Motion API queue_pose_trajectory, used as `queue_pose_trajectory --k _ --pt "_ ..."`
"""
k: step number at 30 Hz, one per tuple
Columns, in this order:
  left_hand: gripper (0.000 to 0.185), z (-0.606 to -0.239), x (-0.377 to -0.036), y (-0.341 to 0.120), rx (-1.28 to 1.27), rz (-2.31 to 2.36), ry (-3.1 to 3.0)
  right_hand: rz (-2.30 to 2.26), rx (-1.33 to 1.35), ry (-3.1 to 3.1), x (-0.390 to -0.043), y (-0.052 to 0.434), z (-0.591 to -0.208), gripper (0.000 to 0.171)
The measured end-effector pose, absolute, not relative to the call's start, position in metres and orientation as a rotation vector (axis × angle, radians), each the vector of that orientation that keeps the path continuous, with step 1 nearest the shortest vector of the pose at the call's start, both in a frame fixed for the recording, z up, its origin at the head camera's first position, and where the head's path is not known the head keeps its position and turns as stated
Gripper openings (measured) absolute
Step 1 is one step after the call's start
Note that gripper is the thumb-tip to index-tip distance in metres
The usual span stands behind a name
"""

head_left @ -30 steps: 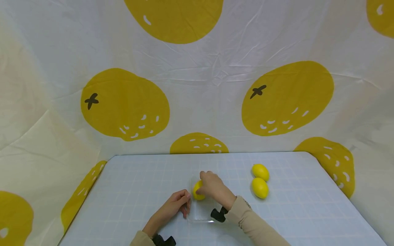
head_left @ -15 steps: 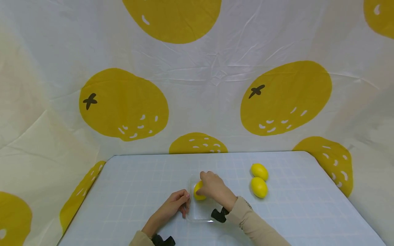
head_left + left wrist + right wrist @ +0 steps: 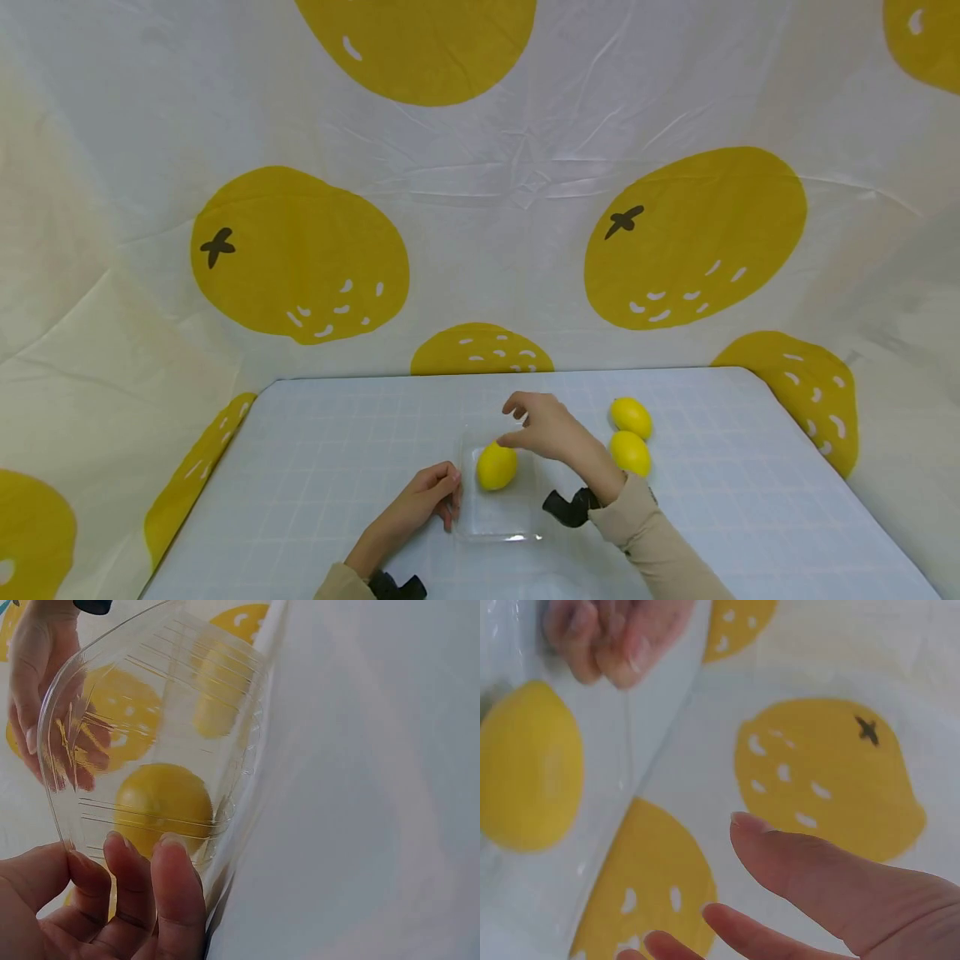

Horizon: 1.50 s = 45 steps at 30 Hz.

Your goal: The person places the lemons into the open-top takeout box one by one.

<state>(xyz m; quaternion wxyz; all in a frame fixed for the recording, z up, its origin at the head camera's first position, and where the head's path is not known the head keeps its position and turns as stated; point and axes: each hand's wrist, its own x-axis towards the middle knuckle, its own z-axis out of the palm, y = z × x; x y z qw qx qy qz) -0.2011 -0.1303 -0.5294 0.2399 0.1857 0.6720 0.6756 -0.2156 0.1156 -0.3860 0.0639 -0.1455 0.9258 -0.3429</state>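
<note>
A clear plastic tray [image 3: 501, 523] lies on the pale blue gridded table, with one yellow lemon [image 3: 496, 466] lying inside it. My left hand [image 3: 433, 495] grips the tray's left rim; in the left wrist view its fingers [image 3: 159, 889] curl against the clear wall [image 3: 187, 690] with the lemon [image 3: 162, 804] behind it. My right hand [image 3: 542, 424] hovers just above and to the right of the lemon, fingers spread and holding nothing. The right wrist view shows its thumb [image 3: 817, 874] in the air and the lemon [image 3: 529, 776] below.
Two more lemons [image 3: 630, 417] [image 3: 629, 452] lie side by side on the table to the right of the tray. A white cloth printed with large yellow lemons [image 3: 300, 254] hangs behind and around the table. The table's edges [image 3: 225, 450] fall away left and right.
My right hand has let go of the lemon, leaving it in the tray, and has lifted up and to the right. My left hand has stayed on the tray's rim.
</note>
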Motion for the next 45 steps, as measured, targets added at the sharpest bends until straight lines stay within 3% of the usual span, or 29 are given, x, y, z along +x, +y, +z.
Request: queue_pose_trajectory --k 8,16,24,32,45 --pt "0.04 -0.532 -0.202 -0.132 0.509 1.859 1.837 -1.315 -0.466 2.816 -0.218 0.168 -0.383 0.038" --pt "0.041 -0.532 -0.202 -0.13 0.508 1.856 1.833 -1.579 -0.5 2.841 -0.215 0.222 -0.406 0.038" --pt "0.039 -0.529 -0.201 -0.129 0.471 1.858 1.838 -1.469 -0.346 2.987 -0.203 0.265 -0.429 0.04" --pt "0.039 -0.53 -0.201 -0.129 0.452 1.861 1.831 -1.245 -0.329 3.024 -0.191 0.288 -0.45 0.043" --pt "0.037 -0.53 -0.201 -0.129 0.432 1.854 1.82 -1.295 -0.62 2.947 -0.184 0.295 -0.471 0.045"
